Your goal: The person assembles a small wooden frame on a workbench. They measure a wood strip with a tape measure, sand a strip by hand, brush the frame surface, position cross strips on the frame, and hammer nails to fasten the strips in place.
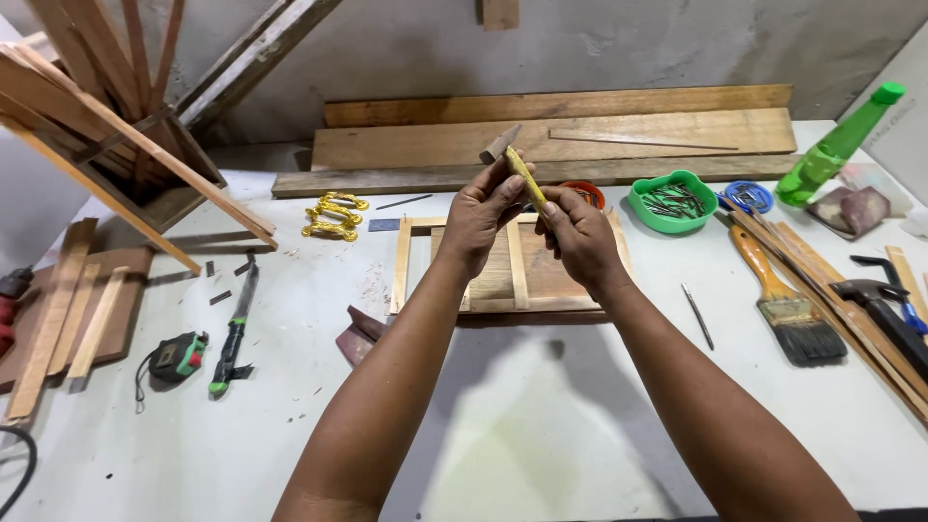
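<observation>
My left hand [480, 217] and my right hand [578, 235] are raised together over the white table, both gripping a small hammer [512, 160] with a yellow wooden handle and a grey metal head pointing up and left. Right below the hands lies a small wooden frame [509, 269] made of thin slats, flat on the table. My forearms reach in from the bottom edge.
Planks [551, 135] are stacked at the back. A green bowl of nails [673, 201], a green bottle [837, 147], a paintbrush [785, 302] and a larger hammer [880, 309] lie right. Gold handles [331, 217], a tape measure [178, 356], a chisel [232, 336] and wood strips [68, 309] lie left.
</observation>
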